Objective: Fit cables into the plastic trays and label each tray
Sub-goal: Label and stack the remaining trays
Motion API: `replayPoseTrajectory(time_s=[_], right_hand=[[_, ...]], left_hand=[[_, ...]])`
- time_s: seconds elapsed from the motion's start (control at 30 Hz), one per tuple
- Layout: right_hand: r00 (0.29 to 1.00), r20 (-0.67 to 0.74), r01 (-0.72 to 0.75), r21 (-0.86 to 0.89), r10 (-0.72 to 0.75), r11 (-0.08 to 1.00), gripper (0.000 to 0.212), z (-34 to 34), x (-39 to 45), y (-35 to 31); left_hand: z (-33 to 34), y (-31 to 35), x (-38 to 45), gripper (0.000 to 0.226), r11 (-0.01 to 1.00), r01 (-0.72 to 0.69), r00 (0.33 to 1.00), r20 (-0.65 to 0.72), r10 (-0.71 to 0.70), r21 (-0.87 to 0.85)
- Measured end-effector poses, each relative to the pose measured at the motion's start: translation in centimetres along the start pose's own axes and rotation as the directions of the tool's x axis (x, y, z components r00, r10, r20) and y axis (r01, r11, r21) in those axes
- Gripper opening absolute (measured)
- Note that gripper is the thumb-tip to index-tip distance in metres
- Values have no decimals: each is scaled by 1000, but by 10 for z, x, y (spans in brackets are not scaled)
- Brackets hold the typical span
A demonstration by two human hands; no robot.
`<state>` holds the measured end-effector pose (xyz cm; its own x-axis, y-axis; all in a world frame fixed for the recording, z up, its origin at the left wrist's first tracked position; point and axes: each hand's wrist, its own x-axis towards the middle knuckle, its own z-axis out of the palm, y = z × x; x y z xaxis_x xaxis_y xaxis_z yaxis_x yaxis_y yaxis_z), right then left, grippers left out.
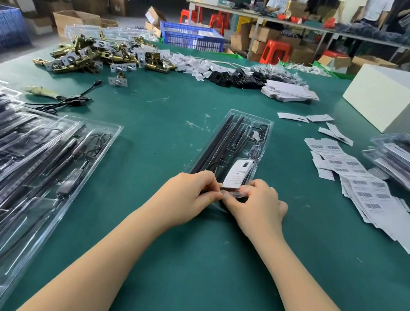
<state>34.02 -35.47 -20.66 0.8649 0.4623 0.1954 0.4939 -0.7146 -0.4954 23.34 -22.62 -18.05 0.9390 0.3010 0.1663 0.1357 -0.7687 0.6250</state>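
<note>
A long clear plastic tray (pixel 237 144) lies lengthwise on the green table (pixel 165 128) in front of me, holding black strips, a thin cable and a white card (pixel 236 176). My left hand (pixel 190 193) pinches the tray's near end with curled fingers. My right hand (pixel 258 203) pinches the same end from the right, thumb and fingertips on the clear rim below the card. The tray's near edge is partly hidden by my fingers.
Stacked clear trays with black parts (pixel 23 168) fill the left. Barcode label sheets (pixel 354 183) lie to the right, beside more packed trays (pixel 409 167). A white box (pixel 400 102), brass hardware (pixel 93 56), black parts and a loose cable (pixel 73 102) lie farther off. People work at a far table.
</note>
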Motion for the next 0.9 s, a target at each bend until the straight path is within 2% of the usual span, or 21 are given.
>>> replayPoseTrajectory(time_s=[0.13,0.27,0.47,0.57,0.67,0.9], right_hand=[[1000,-14,-20,20,20,1000,31,0,0,-4],[1000,7,-17,10,17,1000,31,-1,0,-3],[999,-46,-17,8,17,1000,21,0,-2,-5],[1000,-23,-12,4,12,1000,26,0,0,-4],[1000,2,-7,4,7,1000,18,0,2,-1],[999,-32,-15,21,15,1000,17,1,0,-3]], left_hand=[[0,0,0,32,1000,-1,1000,-14,1,-2],[-1,2,-1,31,1000,0,1000,-20,0,-17],[-2,3,-1,29,999,9,1000,-21,-10,-52],[-2,3,-2,29,998,13,1000,-17,-14,-59],[-1,3,-2,30,999,12,1000,-17,-13,-51],[-1,3,-2,30,998,7,1000,-20,-8,-58]])
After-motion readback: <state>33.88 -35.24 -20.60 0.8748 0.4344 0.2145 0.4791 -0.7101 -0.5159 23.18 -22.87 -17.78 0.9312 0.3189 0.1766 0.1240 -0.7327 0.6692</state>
